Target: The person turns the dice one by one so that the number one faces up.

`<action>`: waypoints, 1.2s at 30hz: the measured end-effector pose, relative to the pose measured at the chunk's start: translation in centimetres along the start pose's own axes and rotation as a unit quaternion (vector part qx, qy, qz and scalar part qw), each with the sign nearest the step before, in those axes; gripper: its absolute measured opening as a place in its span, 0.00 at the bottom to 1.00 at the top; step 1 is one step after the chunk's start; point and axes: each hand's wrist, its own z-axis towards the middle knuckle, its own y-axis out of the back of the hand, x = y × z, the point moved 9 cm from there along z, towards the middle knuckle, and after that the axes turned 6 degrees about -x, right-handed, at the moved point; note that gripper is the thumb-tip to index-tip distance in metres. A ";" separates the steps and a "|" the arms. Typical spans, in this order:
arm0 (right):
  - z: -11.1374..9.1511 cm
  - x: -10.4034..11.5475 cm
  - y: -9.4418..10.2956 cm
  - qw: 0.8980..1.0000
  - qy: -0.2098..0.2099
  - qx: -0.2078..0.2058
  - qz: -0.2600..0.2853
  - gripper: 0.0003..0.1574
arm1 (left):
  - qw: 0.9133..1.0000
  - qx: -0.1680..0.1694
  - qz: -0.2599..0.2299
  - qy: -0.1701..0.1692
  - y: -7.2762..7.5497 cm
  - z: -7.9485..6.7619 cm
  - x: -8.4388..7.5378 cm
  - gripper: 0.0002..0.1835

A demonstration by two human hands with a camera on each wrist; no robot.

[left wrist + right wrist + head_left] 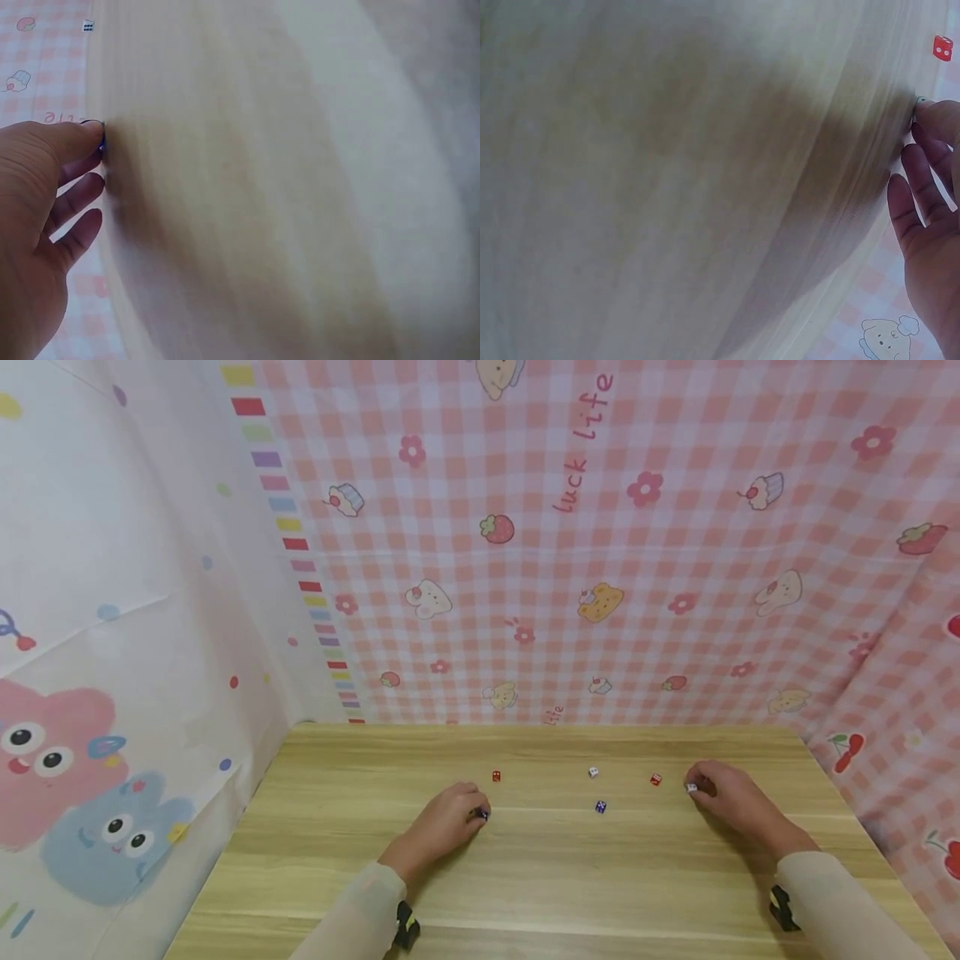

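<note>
My left hand (447, 817) pinches a blue die (482, 814) between thumb and fingertips, low at the wooden tabletop. In the left wrist view only a blue edge of that die shows past the thumb. On the right, my right hand (726, 795) pinches a white die (692, 787), mostly covered by the thumb in the right wrist view. A red die (497, 776) lies just beyond the left hand. Another red die (656, 779) sits a little left of the right hand. Between the hands lie a white die (593, 772) and a second blue die (601, 807).
The wooden table (540, 885) ends at a pink checked cloth (555, 643) hanging behind it. A white cloth with cartoon figures (150, 610) hangs at the left, and more pink cloth (922, 710) at the right. Each wrist wears a dark strap.
</note>
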 end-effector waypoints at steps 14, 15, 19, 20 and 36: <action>-0.2 0.4 0.2 1.000 0.004 -0.012 0.004 0.09 | 0.999 0.023 -0.004 0.049 -0.3 0.1 0.7 0.03; -0.2 0.4 0.2 1.000 0.004 -0.012 0.003 0.10 | 0.998 0.023 -0.004 0.051 -0.3 0.1 0.7 0.03; -0.2 0.4 0.2 1.000 -0.001 -0.010 0.002 0.10 | 0.998 0.025 -0.002 0.054 -0.3 0.2 0.7 0.03; -0.2 0.4 0.2 1.000 -0.001 -0.010 0.001 0.10 | 0.998 0.025 -0.001 0.052 -0.3 0.3 0.7 0.03; -0.1 0.8 0.3 1.000 0.019 -0.008 -0.013 0.10 | 0.999 0.014 0.002 0.045 -0.2 0.2 0.6 0.03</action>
